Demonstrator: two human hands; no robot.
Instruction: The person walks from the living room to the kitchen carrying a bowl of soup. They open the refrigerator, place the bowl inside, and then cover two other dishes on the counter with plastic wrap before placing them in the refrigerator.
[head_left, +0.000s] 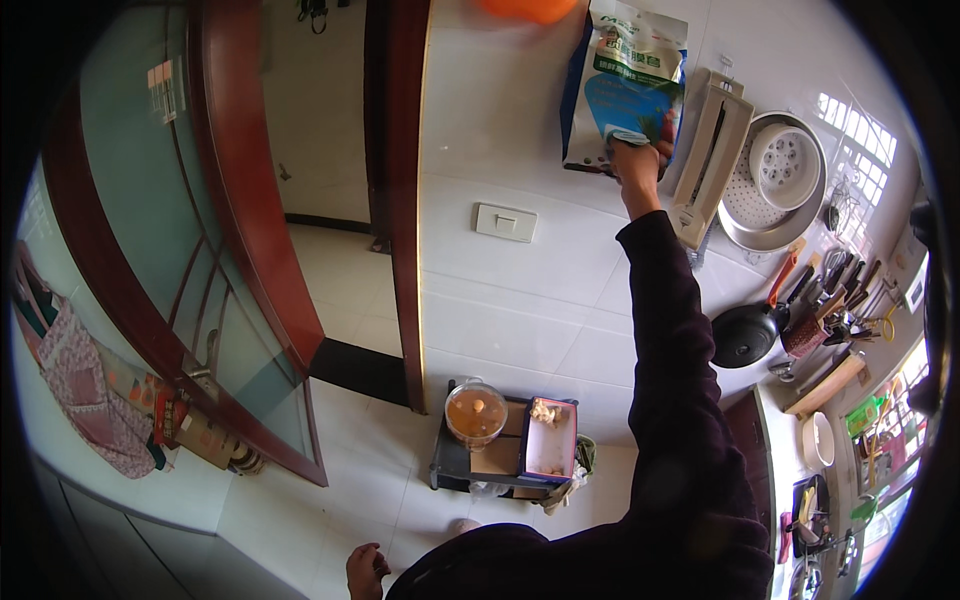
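Note:
A printed plastic pouch (630, 82), silver, green and blue, is up against the tiled wall. My right hand (639, 169) is raised to its lower part, with the fingers at a pale oval opening (628, 137). The fingertips are partly hidden there, so whether they pinch anything cannot be seen. Low at my left side hangs my left hand (367, 571), fingers loosely curled and nothing visible in it. Right of the pouch, a long beige holder (712, 154) is mounted on the wall.
Metal steamer pans (776, 180), a black frying pan (745, 335) and a utensil holder (806, 335) hang at right. Below stands a dark cart (450, 474) with a lidded glass pot (476, 412) and a shallow box (551, 442). A glass-paned door (255, 225) stands ajar at left.

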